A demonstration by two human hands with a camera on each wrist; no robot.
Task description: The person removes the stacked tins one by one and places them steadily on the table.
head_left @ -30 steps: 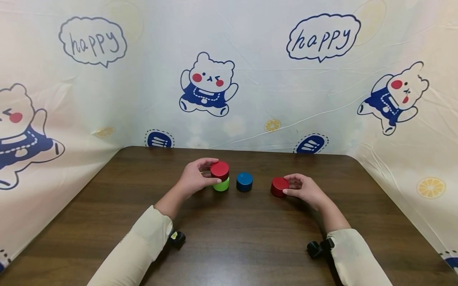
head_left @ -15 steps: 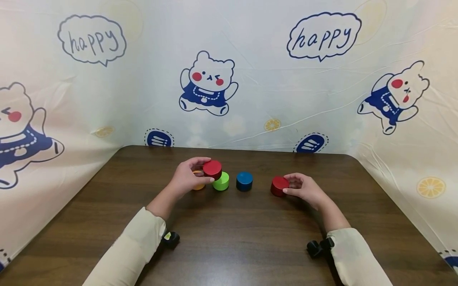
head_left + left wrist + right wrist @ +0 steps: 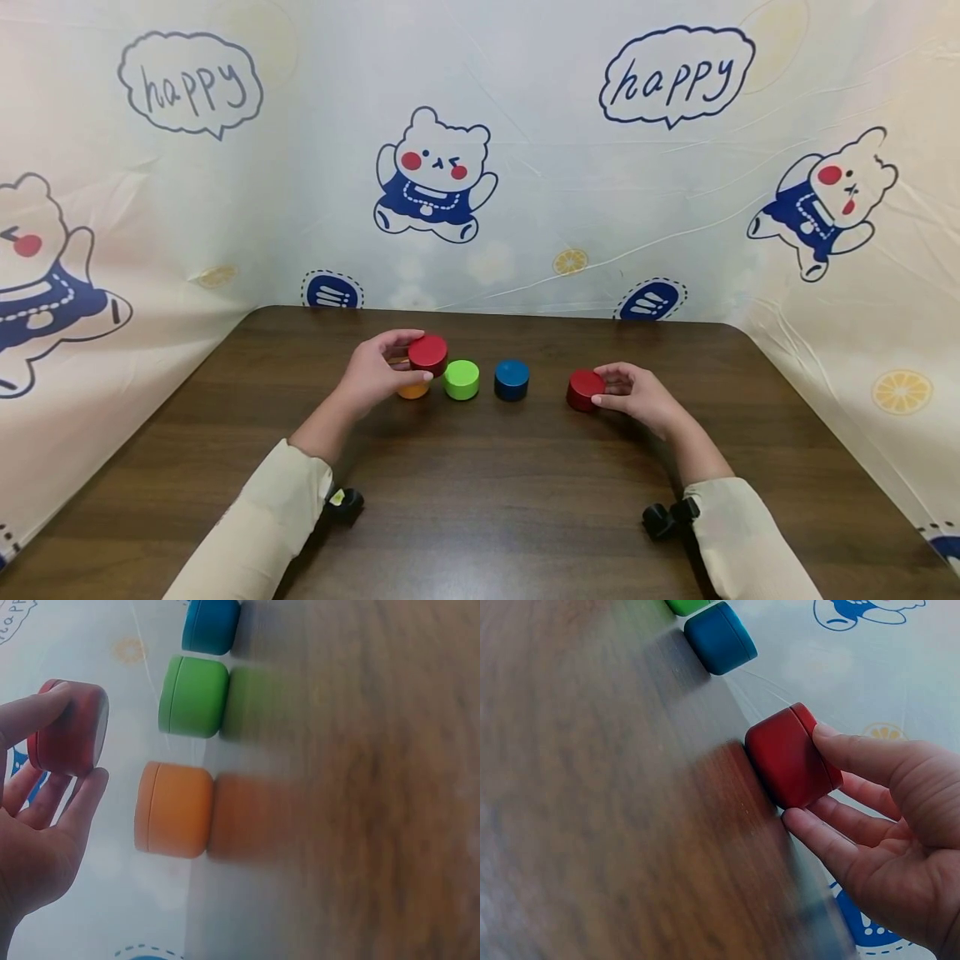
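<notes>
Thumb and fingers of my left hand (image 3: 372, 369) grip a short round red canister (image 3: 428, 356), held up off the table. In the left wrist view it hangs apart from the orange canister (image 3: 174, 810), which stands on the table below and is partly hidden in the head view. To its right stands a green canister (image 3: 461, 380), then a blue canister (image 3: 512, 381). At the right end of the row, a second red canister (image 3: 585, 390) stands on the table. My right hand (image 3: 642, 398) holds that one between thumb and fingers.
The dark wooden table (image 3: 480, 483) runs back to a printed cloth backdrop (image 3: 555, 192) with cartoon bears. A black wrist camera (image 3: 347, 507) sits at my left sleeve, another wrist camera (image 3: 662, 521) at my right.
My left hand has carried its red canister left, from over the green canister to over the orange one, baring the green canister's top. My right hand has stayed where it was.
</notes>
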